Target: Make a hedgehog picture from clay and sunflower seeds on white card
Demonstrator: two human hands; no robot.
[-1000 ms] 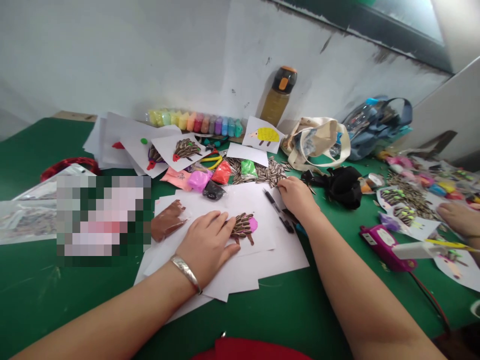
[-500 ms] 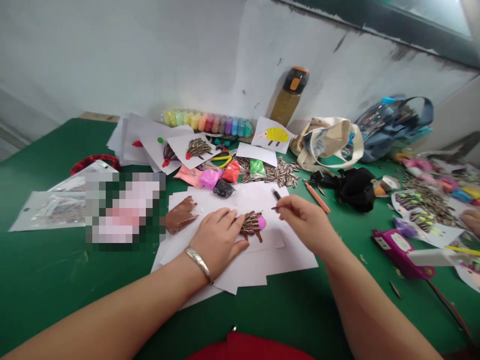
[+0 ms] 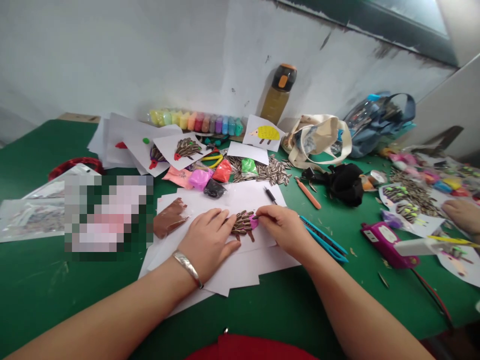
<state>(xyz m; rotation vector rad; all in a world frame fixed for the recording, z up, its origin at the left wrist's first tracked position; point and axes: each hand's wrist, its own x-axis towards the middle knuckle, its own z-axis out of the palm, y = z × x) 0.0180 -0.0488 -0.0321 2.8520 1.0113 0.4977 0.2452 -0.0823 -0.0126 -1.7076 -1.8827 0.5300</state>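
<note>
My left hand (image 3: 210, 240) lies flat with spread fingers on the white paper (image 3: 240, 275), at the left edge of a hedgehog figure (image 3: 242, 223) made of striped seeds with a pink clay face and brown legs. My right hand (image 3: 281, 227) pinches a small dark piece, perhaps a seed, at the pink face (image 3: 254, 222). A brown clay packet (image 3: 169, 218) lies left of my left hand. Behind my right hand is a black pen (image 3: 270, 195). Blue-handled tweezers or scissors (image 3: 324, 240) rest beside my right wrist.
Behind the paper are clay packets (image 3: 200, 178), a seed pile (image 3: 275, 170) and finished pictures (image 3: 187, 148). An orange tool (image 3: 308, 193), black cloth (image 3: 345, 184) and magenta glue gun (image 3: 389, 245) lie right. Another person's hand (image 3: 463, 216) is at the far right.
My right hand has moved left from beside the pen to the pink face. The blue-handled tool now shows past my right wrist. My left hand stays on the paper; the view has shifted slightly.
</note>
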